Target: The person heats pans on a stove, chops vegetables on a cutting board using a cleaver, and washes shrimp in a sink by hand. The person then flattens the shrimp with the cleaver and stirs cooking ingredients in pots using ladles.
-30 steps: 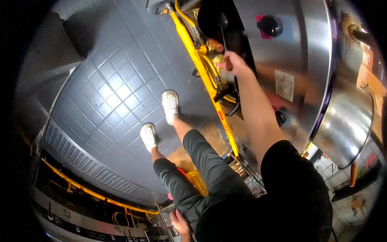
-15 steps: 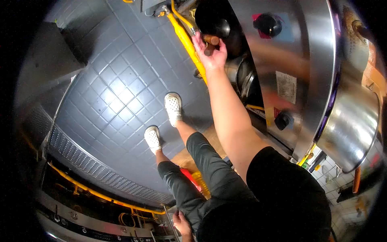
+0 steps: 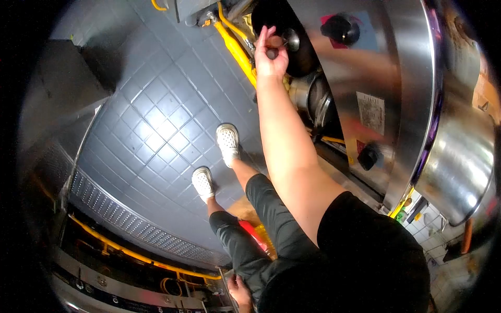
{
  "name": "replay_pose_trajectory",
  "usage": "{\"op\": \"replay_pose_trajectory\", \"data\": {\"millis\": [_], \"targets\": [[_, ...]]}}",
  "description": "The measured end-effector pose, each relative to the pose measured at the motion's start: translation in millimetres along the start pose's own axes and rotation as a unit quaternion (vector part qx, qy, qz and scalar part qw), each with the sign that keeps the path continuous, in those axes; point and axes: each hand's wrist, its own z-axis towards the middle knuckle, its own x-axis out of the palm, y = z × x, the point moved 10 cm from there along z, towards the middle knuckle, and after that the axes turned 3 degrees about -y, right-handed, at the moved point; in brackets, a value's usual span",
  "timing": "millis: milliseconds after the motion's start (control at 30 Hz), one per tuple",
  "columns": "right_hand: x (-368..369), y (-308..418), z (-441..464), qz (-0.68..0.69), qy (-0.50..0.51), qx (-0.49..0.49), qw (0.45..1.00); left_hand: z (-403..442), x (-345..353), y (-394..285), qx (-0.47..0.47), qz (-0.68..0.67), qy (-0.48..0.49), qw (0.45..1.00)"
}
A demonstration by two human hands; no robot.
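Observation:
My right hand (image 3: 272, 58), palm up, reaches down to a dark recess below the steel counter. Its fingers curl round two brown, rounded wooden handles (image 3: 274, 41), whose far ends I cannot make out. Just beyond them lies a shiny round metal piece (image 3: 292, 39); whether it joins the handles cannot be seen. Close to the hand are the yellow pipe (image 3: 237, 51) and, lower in the recess, some metal pots (image 3: 315, 99). Beside my thigh hangs my left hand (image 3: 240, 292), fingers loosely curled, with nothing visible in it.
The steel counter front (image 3: 381, 68) bears black knobs (image 3: 340, 28) and a paper label (image 3: 370, 112). A large steel pot (image 3: 459, 161) stands on top. Grey tiles (image 3: 162, 115) cover the floor, with a perforated drain strip (image 3: 141, 219) to the left. A red and yellow object (image 3: 255, 236) sits behind my legs.
My right hand has moved slightly farther into the recess with the handles, its fingers more curled round them. My left hand stays beside my thigh. The view has shifted a little.

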Motion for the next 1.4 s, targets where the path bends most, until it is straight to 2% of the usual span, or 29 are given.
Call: {"op": "replay_pose_trajectory", "data": {"millis": [33,67,133,233,333,367,567,633,733,800,867,933,1000,1067,1100,1133,1167,1233,1333,1400], "targets": [[-2,2,4,-0.008,-0.015,-0.008,1.0,0,-1,-3,-0.001,0.017,0.004,1.0],[-10,2,5,-0.053,-0.094,0.017,0.994,1,-2,-5,0.005,0.018,-0.002,1.0],[-12,8,9,-0.091,-0.103,0.048,0.989,2,-2,-7,0.013,0.017,-0.015,1.0],[-17,30,-2,-0.165,-0.145,0.004,0.975,2,-2,6,-0.004,-0.012,-0.009,1.0],[-21,34,-34,-0.235,-0.181,0.018,0.955,0,-7,5,0.001,-0.016,-0.016,1.0],[-24,40,-48,-0.252,-0.214,-0.01,0.944,0,-8,5,0.013,-0.008,-0.012,1.0],[-29,42,-112,-0.39,-0.237,-0.077,0.887,1,-10,21,0.037,0.004,-0.014,0.999],[-28,36,-135,-0.443,-0.255,-0.118,0.852,-3,-14,16,0.028,-0.023,-0.023,0.999],[-31,19,-164,-0.513,-0.263,-0.114,0.809,-5,-17,19,0.04,-0.04,-0.019,0.998],[-50,8,-184,-0.478,-0.324,-0.102,0.81,-2,-18,23,0.057,-0.043,-0.02,0.997],[-58,-16,-210,-0.504,-0.32,-0.094,0.797,-2,-24,30,0.071,-0.044,-0.029,0.996],[-82,-36,-242,-0.492,-0.379,-0.065,0.781,-1,-25,39,0.087,-0.052,-0.032,0.994],[-93,-66,-282,-0.524,-0.397,-0.056,0.752,3,-26,50,0.1,-0.07,-0.034,0.992],[-132,-79,-316,-0.546,-0.41,0.046,0.729,-5,-28,57,0.11,-0.096,-0.027,0.989],[-150,-89,-335,-0.517,-0.411,0.077,0.747,-16,-36,44,0.092,-0.11,-0.021,0.989],[-169,-95,-361,-0.486,-0.416,0.102,0.762,-20,-40,53,0.136,-0.079,-0.051,0.986],[-197,-89,-366,-0.584,-0.298,0.146,0.741,-22,-45,53,0.132,-0.092,-0.042,0.986],[-214,-108,-416,-0.604,-0.246,0.201,0.731,-42,-65,42,0.11,-0.124,-0.017,0.986],[-176,-207,-551,-0.372,-0.424,0.283,0.776,-29,-90,55,0.168,-0.162,-0.06,0.97],[-173,-231,-604,-0.345,-0.337,0.398,0.78,-16,-123,80,0.187,-0.195,-0.084,0.959]]}}
